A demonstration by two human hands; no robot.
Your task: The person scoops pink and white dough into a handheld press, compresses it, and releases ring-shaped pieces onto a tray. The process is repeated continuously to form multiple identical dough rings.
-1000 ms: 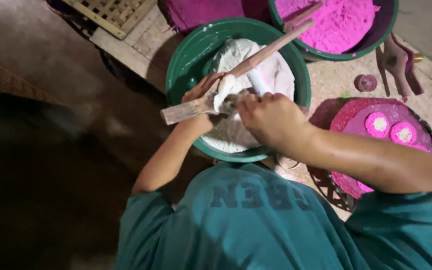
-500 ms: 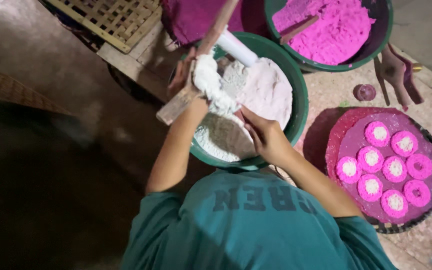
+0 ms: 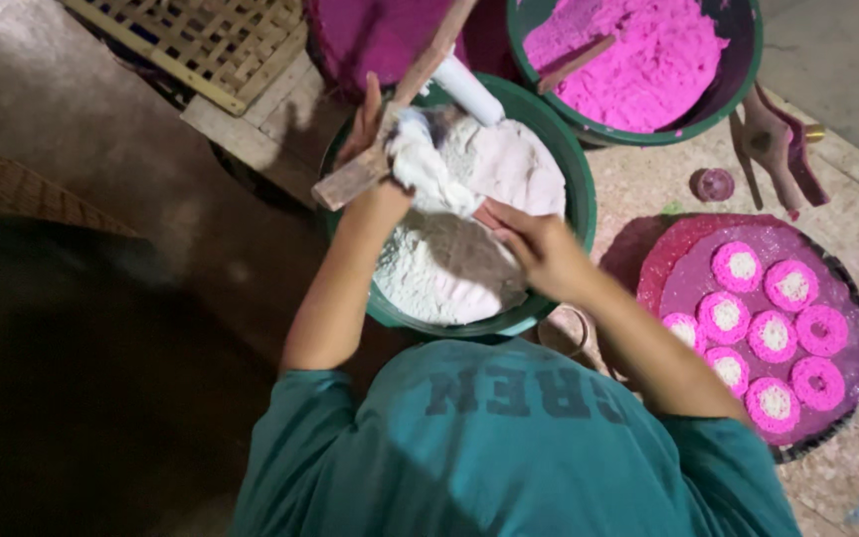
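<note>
My left hand (image 3: 375, 139) grips a long wooden tool (image 3: 350, 181) that slants up over the left rim of a green basin (image 3: 581, 189). A lump of white powder (image 3: 428, 171) clings to the tool near my fingers. My right hand (image 3: 541, 249) reaches in from the right, its outstretched fingertips touching that lump. The basin holds a heap of white powder (image 3: 449, 268), and a white cylinder (image 3: 467, 88) leans on its far rim.
A round tray (image 3: 683, 264) of pink rings with white centres (image 3: 775, 333) lies at the right. Behind it stand a green basin of pink powder (image 3: 638, 55), a pink basin (image 3: 360, 35), wooden moulds (image 3: 777, 139) and a small pink cap (image 3: 714, 184). A wooden lattice (image 3: 201, 40) is at top left.
The wooden tool has swung from lying across the basin to slanting up over its left rim. My right hand has slid from the near rim to the powder lump on the tool.
</note>
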